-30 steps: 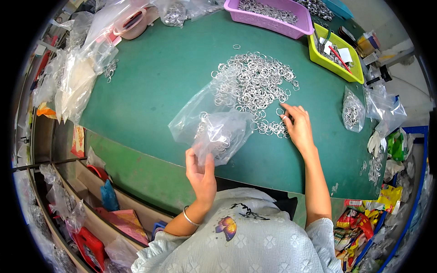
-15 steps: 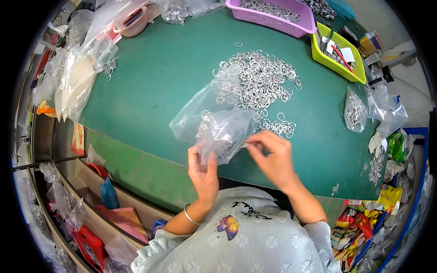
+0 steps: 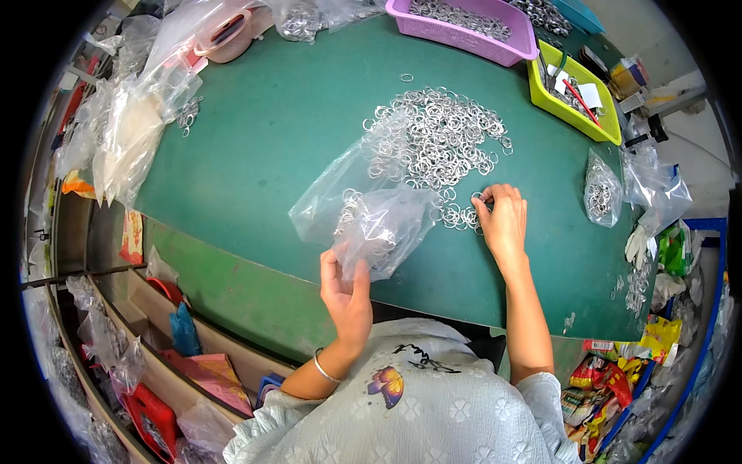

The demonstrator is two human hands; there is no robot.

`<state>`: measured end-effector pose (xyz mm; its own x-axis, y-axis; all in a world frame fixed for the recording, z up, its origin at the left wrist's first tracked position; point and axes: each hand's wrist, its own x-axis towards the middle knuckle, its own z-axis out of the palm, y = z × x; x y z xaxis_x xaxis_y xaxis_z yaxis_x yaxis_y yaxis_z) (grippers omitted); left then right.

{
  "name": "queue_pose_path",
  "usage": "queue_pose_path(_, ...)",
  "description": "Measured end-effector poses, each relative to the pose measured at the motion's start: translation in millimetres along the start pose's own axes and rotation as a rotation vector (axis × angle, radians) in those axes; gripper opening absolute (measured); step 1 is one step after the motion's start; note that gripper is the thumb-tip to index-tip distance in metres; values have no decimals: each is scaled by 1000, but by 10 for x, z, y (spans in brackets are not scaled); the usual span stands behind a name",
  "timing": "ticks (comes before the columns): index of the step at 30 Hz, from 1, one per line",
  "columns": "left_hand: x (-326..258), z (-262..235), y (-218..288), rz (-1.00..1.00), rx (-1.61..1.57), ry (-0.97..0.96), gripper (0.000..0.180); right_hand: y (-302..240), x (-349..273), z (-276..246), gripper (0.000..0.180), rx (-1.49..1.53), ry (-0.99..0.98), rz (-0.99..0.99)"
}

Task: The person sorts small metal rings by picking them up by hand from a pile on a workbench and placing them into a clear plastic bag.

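My left hand (image 3: 345,298) is closed on the lower edge of a clear plastic bag (image 3: 376,232) that holds a batch of metal rings. The bag lies at the front of the green table, its far part flat on the surface. Beyond it spreads a large heap of silver metal rings (image 3: 444,135), with a smaller cluster of rings (image 3: 457,216) closer to me. My right hand (image 3: 504,219) is at the right end of that cluster, thumb and fingertips pinched round a metal ring (image 3: 477,199).
A purple basket (image 3: 464,35) and a yellow-green basket (image 3: 576,114) with metal parts stand at the back right. At right lies a small filled bag (image 3: 601,189). Plastic bags (image 3: 127,131) hang over the left edge, near a pink bowl (image 3: 228,42). Open drawers (image 3: 178,340) sit below left.
My right hand has moved from beside the bag's mouth away to the right, over to the small cluster of rings. My left hand and the bag stay put.
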<state>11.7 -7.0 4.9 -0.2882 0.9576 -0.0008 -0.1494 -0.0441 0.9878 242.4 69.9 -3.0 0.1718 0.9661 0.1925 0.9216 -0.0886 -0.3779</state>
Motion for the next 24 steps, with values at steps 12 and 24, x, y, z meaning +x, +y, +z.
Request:
queue_pose_path(12, 4, 22, -23, 3, -9, -1, 28, -981, -443, -185, 22, 421, -9, -499)
queue_pose_path(24, -22, -5, -47, 9, 2, 9, 29, 308, -347, -288, 25, 212, 6, -265)
